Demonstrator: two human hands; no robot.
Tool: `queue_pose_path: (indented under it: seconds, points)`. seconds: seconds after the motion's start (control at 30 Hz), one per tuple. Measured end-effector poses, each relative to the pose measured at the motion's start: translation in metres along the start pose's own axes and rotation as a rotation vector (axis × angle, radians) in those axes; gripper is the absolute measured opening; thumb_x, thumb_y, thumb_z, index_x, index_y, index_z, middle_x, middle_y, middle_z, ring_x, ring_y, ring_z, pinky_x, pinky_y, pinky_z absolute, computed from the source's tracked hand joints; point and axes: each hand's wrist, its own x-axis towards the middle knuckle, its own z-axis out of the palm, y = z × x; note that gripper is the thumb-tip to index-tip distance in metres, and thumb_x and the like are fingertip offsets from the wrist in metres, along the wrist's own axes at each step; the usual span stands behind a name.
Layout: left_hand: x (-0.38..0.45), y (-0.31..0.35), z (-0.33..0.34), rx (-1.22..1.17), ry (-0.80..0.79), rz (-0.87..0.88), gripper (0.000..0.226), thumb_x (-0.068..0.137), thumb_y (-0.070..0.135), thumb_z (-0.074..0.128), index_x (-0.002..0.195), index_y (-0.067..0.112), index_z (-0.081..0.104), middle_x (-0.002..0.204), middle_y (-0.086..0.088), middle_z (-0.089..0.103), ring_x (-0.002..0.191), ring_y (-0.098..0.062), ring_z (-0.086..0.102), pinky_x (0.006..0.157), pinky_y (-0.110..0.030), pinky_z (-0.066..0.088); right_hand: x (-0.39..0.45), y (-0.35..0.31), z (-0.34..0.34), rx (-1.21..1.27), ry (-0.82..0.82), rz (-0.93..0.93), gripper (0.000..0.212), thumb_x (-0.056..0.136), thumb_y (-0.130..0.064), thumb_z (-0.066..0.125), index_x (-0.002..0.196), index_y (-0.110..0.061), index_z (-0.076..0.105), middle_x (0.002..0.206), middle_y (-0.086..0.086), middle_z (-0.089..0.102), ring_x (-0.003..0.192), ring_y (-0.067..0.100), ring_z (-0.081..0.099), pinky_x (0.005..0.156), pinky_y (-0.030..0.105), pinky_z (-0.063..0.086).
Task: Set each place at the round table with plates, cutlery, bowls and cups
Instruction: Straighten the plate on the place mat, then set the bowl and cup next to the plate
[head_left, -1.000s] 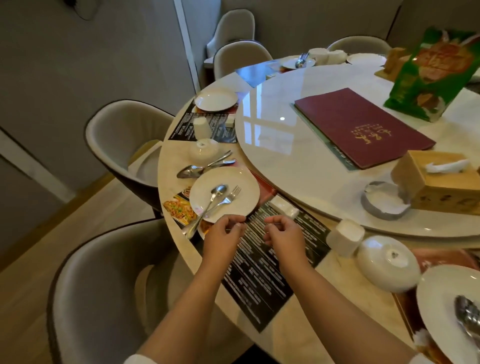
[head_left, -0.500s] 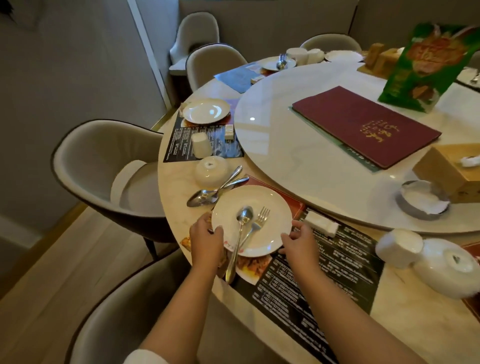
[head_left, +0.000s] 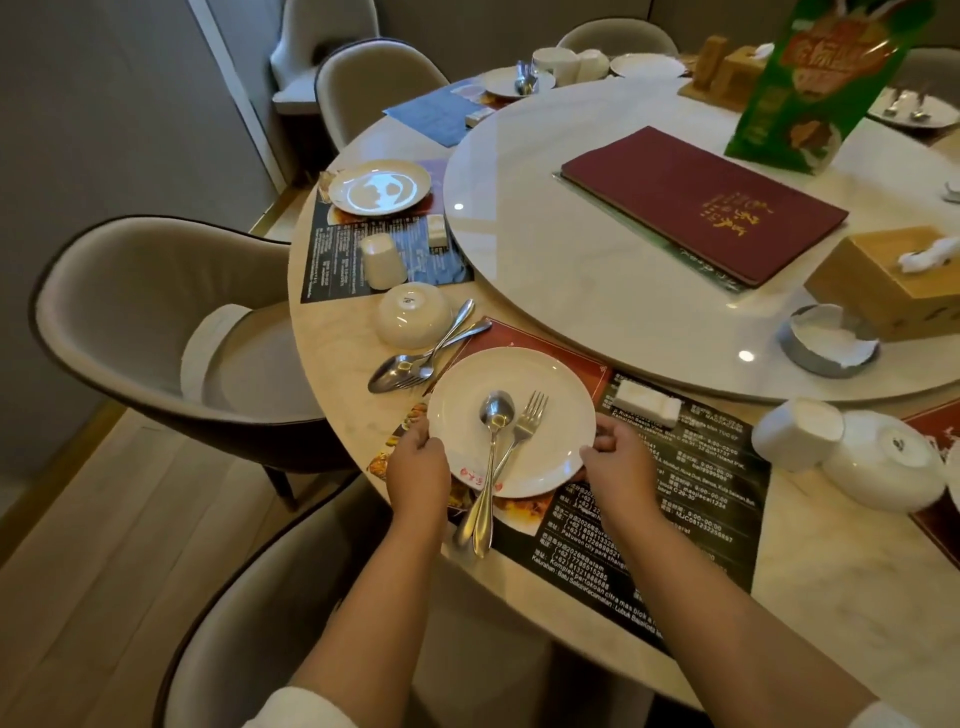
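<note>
- We have the white plate (head_left: 511, 421) by its two sides at the near edge of the round table (head_left: 332, 358): our left hand (head_left: 418, 462) grips the left rim, our right hand (head_left: 615, 465) the right rim, fingers curled on it; whether fingertips reach under the plate we cannot tell.
- The plate sits on a red placemat (head_left: 519, 338) where this overlaps the dark printed placemat (head_left: 691, 499).
- A spoon (head_left: 493, 447) and a fork (head_left: 514, 447) lie loose on the plate, handles jutting over its near rim towards us.
- We judge the plate stiff, glazed and breakable, moderately heavy; the rim held at opposite sides is the right hold, and it should be kept level, since the smooth cutlery could slide off.
- Just beyond, towards the left edge, a second spoon and fork (head_left: 421, 358) lie crossed beside an upturned bowl (head_left: 413, 314) and an upturned cup (head_left: 383, 260).
- The table top is polished pale marble, likely slippery, with a raised turntable (head_left: 597, 291) in the middle carrying a maroon menu (head_left: 701, 202) and a tissue box (head_left: 883, 280).
- Padded chairs (head_left: 156, 322) ring the table; the floor is pale wood.
</note>
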Motion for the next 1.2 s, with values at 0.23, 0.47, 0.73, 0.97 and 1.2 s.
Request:
queue_pose_path:
  seconds: [0.23,0.47,0.73,0.97,1.2]
  points:
    - [-0.002,0.001,-0.001,0.139,-0.029,0.052,0.051,0.095,0.012,0.048,0.144,0.024,0.042,0.138,0.002,0.049,0.098,-0.009,0.055,0.071,-0.027,0.053,-0.005,-0.001,-0.005,0.039,-0.037,0.02,0.041,0.091,-0.002,0.057,0.128,-0.02,0.055,0.101,0.002,0.066,0.083,0.017,0.067,0.065,0.033,0.06]
    - [-0.035,0.009,0.047,0.332,-0.012,0.386,0.035,0.092,0.014,0.055,0.126,0.022,0.057,0.14,-0.002,0.041,0.132,-0.018,0.038,0.103,-0.028,0.034,0.0,-0.005,-0.056,-0.096,0.103,-0.089,0.025,0.091,-0.02,0.061,0.114,-0.03,0.063,0.106,-0.002,0.063,0.086,0.011,0.062,0.065,0.027,0.052]
    - [-0.096,-0.004,0.144,0.296,-0.355,0.51,0.026,0.091,0.009,0.052,0.095,0.029,0.068,0.098,0.015,0.062,0.093,0.004,0.057,0.076,-0.012,0.041,0.03,0.003,-0.15,-0.495,0.45,-0.342,0.028,0.085,-0.014,0.063,0.108,-0.028,0.067,0.121,0.003,0.048,0.118,0.024,0.037,0.097,0.033,0.039]
    - [-0.117,-0.014,0.196,0.269,-0.465,0.442,0.026,0.092,0.008,0.053,0.093,0.03,0.068,0.096,0.011,0.069,0.086,-0.002,0.064,0.074,-0.016,0.05,0.064,0.008,-0.189,-0.762,0.314,-0.305,0.052,0.084,-0.022,0.066,0.134,-0.03,0.052,0.139,0.002,0.043,0.128,0.025,0.034,0.102,0.039,0.036]
    - [-0.12,-0.02,0.216,0.271,-0.525,0.24,0.021,0.095,0.013,0.053,0.097,0.028,0.066,0.095,0.002,0.069,0.088,-0.02,0.068,0.081,-0.038,0.058,0.066,0.01,-0.212,-0.527,0.14,-0.347,0.05,0.079,-0.017,0.071,0.125,-0.032,0.057,0.13,-0.001,0.049,0.12,0.02,0.042,0.093,0.03,0.04]
